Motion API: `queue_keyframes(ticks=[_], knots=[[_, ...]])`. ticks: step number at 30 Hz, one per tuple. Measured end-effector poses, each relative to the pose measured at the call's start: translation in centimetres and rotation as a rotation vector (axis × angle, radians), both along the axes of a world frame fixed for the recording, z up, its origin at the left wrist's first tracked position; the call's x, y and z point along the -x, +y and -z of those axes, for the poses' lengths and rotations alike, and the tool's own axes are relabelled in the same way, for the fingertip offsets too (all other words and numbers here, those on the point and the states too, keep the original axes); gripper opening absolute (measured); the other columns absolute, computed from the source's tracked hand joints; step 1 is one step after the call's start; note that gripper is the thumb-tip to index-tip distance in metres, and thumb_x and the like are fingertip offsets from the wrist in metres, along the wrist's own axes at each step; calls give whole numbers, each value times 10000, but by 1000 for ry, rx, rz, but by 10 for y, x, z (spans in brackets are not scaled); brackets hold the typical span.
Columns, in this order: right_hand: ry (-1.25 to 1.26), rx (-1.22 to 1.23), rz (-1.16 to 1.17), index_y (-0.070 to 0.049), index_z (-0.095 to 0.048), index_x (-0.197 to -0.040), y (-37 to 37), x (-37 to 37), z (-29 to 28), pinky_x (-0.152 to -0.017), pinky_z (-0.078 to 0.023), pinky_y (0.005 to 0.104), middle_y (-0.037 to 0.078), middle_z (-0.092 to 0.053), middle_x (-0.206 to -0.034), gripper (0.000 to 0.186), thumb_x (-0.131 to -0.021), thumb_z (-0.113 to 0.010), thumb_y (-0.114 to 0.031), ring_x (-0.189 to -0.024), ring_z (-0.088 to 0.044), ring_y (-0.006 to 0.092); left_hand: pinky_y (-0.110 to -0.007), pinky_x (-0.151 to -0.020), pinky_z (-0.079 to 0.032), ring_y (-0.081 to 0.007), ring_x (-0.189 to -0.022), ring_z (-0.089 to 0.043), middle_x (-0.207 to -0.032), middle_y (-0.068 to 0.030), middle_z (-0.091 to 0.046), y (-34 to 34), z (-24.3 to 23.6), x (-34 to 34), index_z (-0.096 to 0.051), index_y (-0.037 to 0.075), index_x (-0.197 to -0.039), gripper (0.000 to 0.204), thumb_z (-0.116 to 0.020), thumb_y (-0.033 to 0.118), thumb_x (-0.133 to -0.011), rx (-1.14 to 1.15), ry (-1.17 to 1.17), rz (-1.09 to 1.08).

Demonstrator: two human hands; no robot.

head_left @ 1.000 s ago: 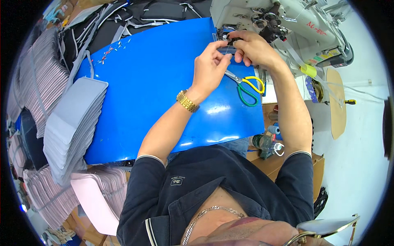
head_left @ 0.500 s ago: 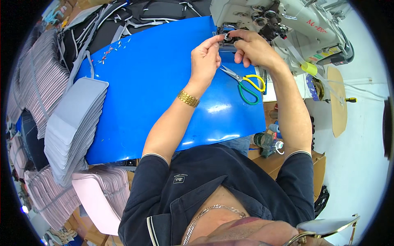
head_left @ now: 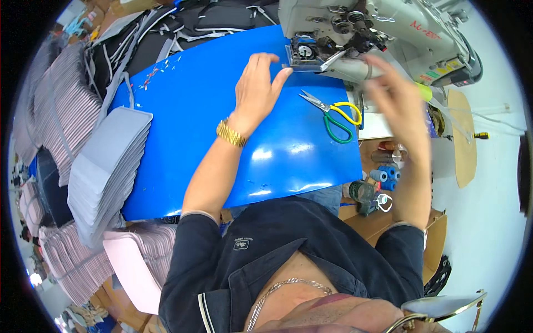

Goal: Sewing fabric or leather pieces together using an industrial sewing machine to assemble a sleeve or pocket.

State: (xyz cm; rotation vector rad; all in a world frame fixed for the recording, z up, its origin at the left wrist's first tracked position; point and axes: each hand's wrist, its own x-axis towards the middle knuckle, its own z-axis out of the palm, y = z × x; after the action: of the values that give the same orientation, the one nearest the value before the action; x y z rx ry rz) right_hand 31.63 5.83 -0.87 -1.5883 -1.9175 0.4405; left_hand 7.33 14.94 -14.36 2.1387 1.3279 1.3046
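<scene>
My left hand [head_left: 256, 87], a gold watch on its wrist, hovers over the blue work surface [head_left: 194, 122]. Its thumb stands apart from the bent fingers, and nothing shows between them. Just right of it is the exposed bobbin area [head_left: 304, 51] of a sewing machine [head_left: 388, 28], with a round metal part in it. My right hand [head_left: 397, 97] is blurred by motion beside the machine, its fingers stretched and apart, with no object visible in them. Between the hands lie scissors [head_left: 333, 114] with one yellow and one green handle, blades slightly apart.
Left of the surface are stacked grey padded panels [head_left: 105, 155], a striped bundle [head_left: 69, 111] and pink panels [head_left: 133, 266]. Black pieces with light trim [head_left: 222, 19] lie at the back. Blue thread spools [head_left: 388, 176] and a bottle [head_left: 363, 191] stand low at right.
Both hands have come away from the bobbin area, where their fingertips nearly met. My left hand moved left and spread its thumb; my right hand swung right. The scissors stayed put.
</scene>
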Motion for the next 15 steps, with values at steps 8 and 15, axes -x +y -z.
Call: queue_keyframes(ticks=[8, 15], knots=[[-475, -741, 880, -22, -639, -1199, 61, -312, -101, -905, -474, 324, 118, -687, -1109, 550, -911, -594, -489, -1007, -639, 192, -312, -621, -490, -193, -668, -586, -770, -89, -620, 31, -22, -2, -592, 3, -845, 356, -570, 335, -973, 334, 169, 317], [491, -346, 488, 6, -544, -1254, 82, -432, 9, -1010, -429, 355, 119, -566, -1242, 495, -1012, -460, -417, -1107, -573, 196, -238, -520, -454, -87, -597, -564, -747, -38, -651, 15, -15, -14, -587, 47, -790, 322, -540, 288, -998, 542, -297, 396]])
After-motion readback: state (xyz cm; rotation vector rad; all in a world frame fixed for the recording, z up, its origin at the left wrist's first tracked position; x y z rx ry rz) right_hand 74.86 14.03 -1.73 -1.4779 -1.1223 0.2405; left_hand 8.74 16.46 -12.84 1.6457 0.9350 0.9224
